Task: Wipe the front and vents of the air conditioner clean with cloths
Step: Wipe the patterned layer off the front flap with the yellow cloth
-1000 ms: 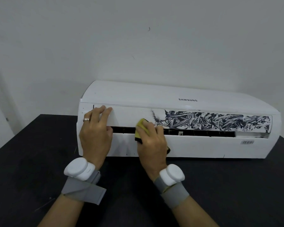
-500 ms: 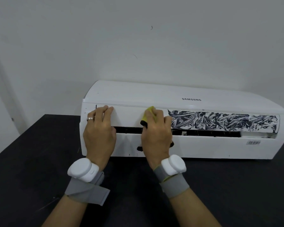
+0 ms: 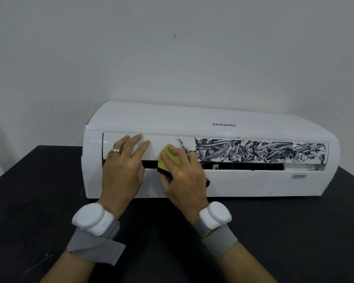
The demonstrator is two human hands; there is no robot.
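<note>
While the left hand (image 3: pixel 122 170) braces the white plastic air conditioner (image 3: pixel 243 184), fingers (image 3: pixel 142 150) straight, the right hand (image 3: pixel 184 176) clamps a yellow-and-black cloth (image 3: pixel 169 158). Soft, likely light; best held bunched.

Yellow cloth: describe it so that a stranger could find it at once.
Start at the white air conditioner on the black table. At its front flap, just left of the dark scribbles, the right hand grips a cloth. It is the only yellow thing there.
</note>
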